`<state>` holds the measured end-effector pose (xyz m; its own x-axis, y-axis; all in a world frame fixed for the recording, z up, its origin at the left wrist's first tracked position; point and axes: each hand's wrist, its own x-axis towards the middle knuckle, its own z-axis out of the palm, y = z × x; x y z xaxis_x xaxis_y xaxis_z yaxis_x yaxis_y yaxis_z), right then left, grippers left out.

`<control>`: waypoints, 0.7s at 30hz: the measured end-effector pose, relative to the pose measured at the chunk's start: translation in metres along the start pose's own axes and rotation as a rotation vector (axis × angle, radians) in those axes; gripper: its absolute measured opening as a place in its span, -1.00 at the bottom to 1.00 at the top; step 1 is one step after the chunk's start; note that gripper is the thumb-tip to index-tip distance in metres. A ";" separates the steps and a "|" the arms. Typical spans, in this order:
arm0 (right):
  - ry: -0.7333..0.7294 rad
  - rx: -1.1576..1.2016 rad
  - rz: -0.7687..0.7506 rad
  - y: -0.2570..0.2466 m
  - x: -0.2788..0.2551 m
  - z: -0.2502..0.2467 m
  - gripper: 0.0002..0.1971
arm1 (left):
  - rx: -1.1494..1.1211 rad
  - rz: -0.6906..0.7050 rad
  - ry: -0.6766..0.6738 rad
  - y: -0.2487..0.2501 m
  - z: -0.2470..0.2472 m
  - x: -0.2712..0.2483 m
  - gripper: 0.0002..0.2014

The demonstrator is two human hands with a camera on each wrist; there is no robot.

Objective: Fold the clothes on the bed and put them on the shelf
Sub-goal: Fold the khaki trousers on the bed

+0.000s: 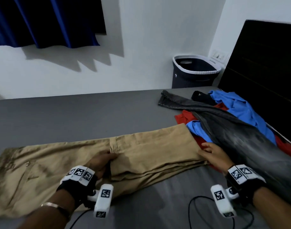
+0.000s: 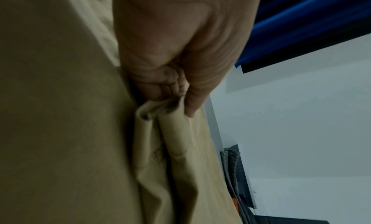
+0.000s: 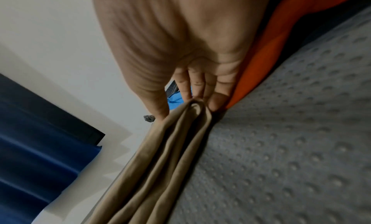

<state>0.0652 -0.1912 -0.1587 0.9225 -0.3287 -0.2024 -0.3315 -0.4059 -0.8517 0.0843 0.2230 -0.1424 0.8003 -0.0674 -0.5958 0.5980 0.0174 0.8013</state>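
Tan trousers lie lengthwise across the grey bed, their legs folded back over themselves. My left hand pinches the leg hems at the trousers' middle; the left wrist view shows thumb and fingers on the bunched tan trousers. My right hand grips the fold at the right end; in the right wrist view its fingers curl round the layered tan trousers. A pile of unfolded clothes lies at the right: dark grey jeans, a blue shirt and a red garment.
A dark laundry basket stands on the floor past the bed's far edge, against the white wall. A black headboard closes off the right side. Blue curtains hang at upper left. Black cables run over the bed near me.
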 end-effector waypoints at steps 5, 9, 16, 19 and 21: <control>-0.067 -0.075 -0.016 -0.004 0.001 0.010 -0.55 | 0.212 0.158 0.156 -0.001 0.003 0.002 -0.74; 0.011 0.107 0.021 -0.003 -0.003 0.008 -0.58 | 0.284 0.280 0.276 -0.001 0.002 0.014 -0.71; 0.064 0.146 0.059 0.004 -0.012 0.016 -0.65 | 0.498 0.429 0.520 -0.006 0.006 0.018 -0.52; 0.068 0.181 0.065 -0.001 -0.017 0.016 -0.77 | 0.992 0.799 0.631 -0.006 0.013 0.012 -0.36; 0.066 0.169 0.065 -0.002 -0.018 0.016 -0.82 | 1.341 0.733 0.365 -0.019 0.019 0.015 -0.16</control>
<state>0.0522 -0.1712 -0.1612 0.8832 -0.4074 -0.2324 -0.3472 -0.2349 -0.9079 0.0845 0.2027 -0.1657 0.9733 -0.2026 0.1079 -0.2240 -0.9406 0.2550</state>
